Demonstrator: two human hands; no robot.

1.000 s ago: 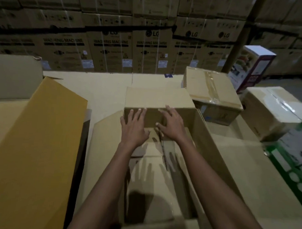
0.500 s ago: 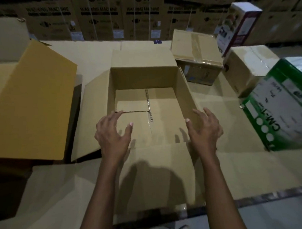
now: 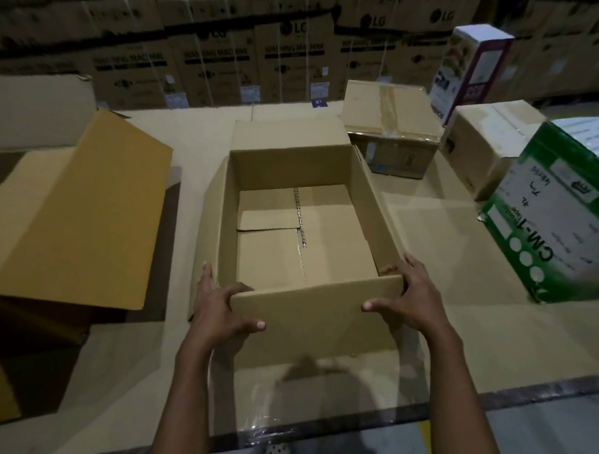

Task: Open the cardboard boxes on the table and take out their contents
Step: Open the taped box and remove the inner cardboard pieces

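Since the earlier frame, both hands are now clasping the near wall of the open box [image 3: 305, 227] at the table's [image 3: 457, 334] centre: left hand [image 3: 220, 309] and right hand [image 3: 411, 298], fingers curled over its corners. It looks empty, so clearing it likely comes next, then the taped box [image 3: 390, 128] at one o'clock. Dim light is hiding details.

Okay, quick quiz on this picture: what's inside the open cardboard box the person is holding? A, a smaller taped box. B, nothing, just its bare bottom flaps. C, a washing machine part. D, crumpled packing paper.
B: the open cardboard box shows only its bare bottom flaps and centre seam, while the left hand and right hand grip its near wall at the corners.
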